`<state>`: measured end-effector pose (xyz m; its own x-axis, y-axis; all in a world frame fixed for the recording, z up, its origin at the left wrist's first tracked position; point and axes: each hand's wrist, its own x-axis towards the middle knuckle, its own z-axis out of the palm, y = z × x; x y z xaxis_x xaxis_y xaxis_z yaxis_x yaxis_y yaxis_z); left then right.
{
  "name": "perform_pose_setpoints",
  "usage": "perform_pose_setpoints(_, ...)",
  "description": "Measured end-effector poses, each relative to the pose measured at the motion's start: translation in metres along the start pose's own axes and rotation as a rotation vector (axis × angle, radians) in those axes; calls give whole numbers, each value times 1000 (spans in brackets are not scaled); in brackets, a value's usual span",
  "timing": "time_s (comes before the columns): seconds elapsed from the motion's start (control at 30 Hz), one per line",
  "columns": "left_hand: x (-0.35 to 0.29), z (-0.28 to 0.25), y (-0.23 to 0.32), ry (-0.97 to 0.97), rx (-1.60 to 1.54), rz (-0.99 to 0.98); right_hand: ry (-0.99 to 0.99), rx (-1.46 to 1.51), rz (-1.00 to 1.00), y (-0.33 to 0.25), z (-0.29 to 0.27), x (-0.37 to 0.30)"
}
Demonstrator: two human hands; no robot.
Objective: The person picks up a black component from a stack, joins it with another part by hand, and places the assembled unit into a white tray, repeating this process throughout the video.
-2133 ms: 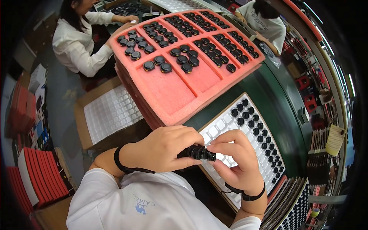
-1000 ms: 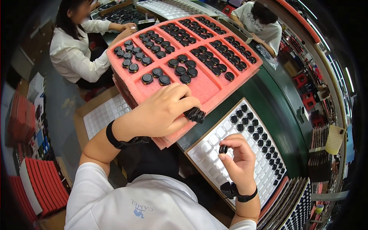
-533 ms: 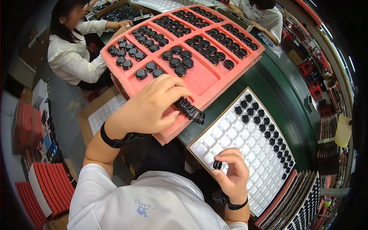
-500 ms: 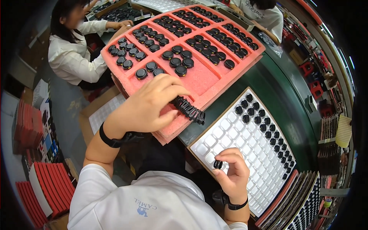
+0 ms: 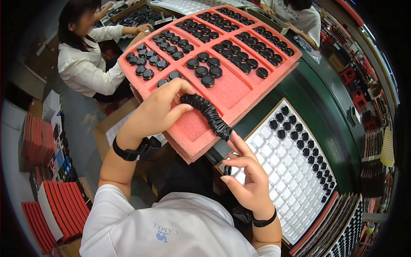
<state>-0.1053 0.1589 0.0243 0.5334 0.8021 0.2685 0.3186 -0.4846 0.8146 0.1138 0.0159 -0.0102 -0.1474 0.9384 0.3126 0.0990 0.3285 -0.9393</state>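
Observation:
My left hand [image 5: 160, 109] is closed on one end of a curved row of black round parts [image 5: 207, 115], stacked face to face like coins. The row hangs over the near corner of a red foam tray [image 5: 233, 96]. Between thumb and forefinger, my right hand [image 5: 248, 177] pinches a single black round part [image 5: 227, 170], held on edge. Its other fingers stretch up to the row's free end and seem to touch it. More black round parts [image 5: 208, 71] with glossy tops lie in the foam tray's compartments.
Right of my hands lies a white blister tray [image 5: 274, 188] with black parts [image 5: 306, 152] along its far and right sides. Stacked filled trays [image 5: 329, 227] stand at its near right. A co-worker [image 5: 92, 64] sits at the left, another [image 5: 297, 19] across the green table [image 5: 319, 120].
My right hand has moved up and left with its single part, bringing its outstretched fingers to the row's end. The row in my left hand now shows more fully.

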Motion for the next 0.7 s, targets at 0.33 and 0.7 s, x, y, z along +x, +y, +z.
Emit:
perform_pose_setpoints(0.33,8,-8,-10,154,405,326,-71,-131,-48,-1,15,3)
perform_pose_setpoints(0.7,-2,-41,-34,266,606,32,-15,-147,-38,2,10,-6)
